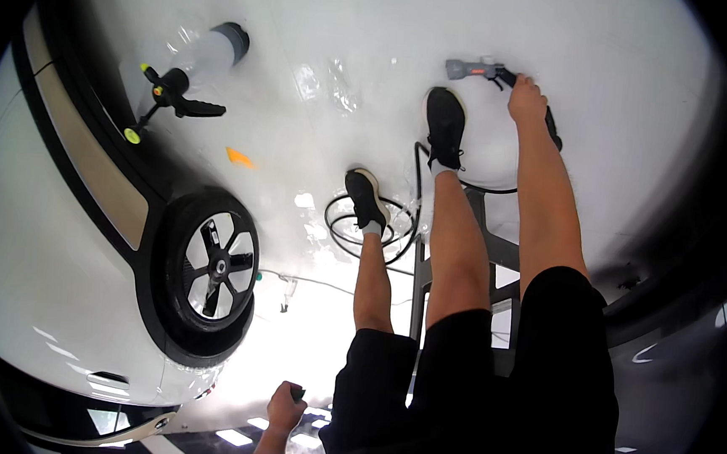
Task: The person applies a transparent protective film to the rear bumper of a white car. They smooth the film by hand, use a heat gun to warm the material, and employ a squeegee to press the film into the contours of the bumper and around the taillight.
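At the upper right, my right hand (527,100) is closed around the handle of a grey and black hose spray gun (476,69) with an orange mark. Its nozzle points left, above my right shoe. Low in the view, my left hand (285,407) is closed, with a small dark edge of something showing at its fingers; I cannot make out what it is. It is near the rear of the white car (56,290), touching nothing else that I can see. A black hose (417,197) lies coiled on the floor around my left shoe (362,195).
A clear pump spray bottle (205,57) with a black trigger head lies at the upper left beside the car. The car's wheel (219,263) stands at the left. An orange piece (239,158) and wet patches mark the pale floor. A dark grey frame (497,249) is behind my legs.
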Demonstrator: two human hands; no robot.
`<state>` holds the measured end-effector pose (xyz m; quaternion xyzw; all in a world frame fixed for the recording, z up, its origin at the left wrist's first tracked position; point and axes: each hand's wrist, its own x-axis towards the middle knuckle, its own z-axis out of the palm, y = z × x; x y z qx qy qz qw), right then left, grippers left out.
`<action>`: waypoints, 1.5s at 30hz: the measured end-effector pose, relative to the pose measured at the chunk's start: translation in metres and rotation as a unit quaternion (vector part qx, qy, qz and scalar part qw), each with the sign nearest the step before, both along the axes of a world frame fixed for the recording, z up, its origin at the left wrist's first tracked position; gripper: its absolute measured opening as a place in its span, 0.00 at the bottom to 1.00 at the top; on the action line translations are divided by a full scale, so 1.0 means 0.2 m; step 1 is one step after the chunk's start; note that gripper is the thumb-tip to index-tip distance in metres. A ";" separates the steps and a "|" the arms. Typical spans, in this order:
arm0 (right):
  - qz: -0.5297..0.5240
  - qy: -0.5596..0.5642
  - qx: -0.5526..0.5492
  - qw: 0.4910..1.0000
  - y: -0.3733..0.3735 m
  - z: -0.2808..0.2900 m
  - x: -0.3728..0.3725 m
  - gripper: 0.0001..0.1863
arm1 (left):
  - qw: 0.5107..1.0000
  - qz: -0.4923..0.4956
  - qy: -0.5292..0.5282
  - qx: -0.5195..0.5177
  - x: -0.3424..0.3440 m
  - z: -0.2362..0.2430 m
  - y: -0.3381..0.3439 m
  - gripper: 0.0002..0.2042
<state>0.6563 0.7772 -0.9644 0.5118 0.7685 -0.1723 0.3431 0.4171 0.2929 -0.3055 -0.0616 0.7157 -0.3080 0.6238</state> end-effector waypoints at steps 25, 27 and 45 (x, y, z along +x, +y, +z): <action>-0.056 0.397 -0.305 0.864 -0.71 2.71 -0.27 0.24 | 0.551 0.624 0.182 0.524 -0.87 -0.42 0.77 0.24; -0.105 0.310 -0.296 0.897 -0.75 2.72 -0.29 0.26 | 0.479 0.663 0.155 0.555 -0.88 -0.33 0.56 0.23; 0.356 0.269 -0.208 0.871 -1.99 4.01 -0.98 0.27 | 0.329 0.675 0.259 0.607 -1.08 0.40 -1.04 0.16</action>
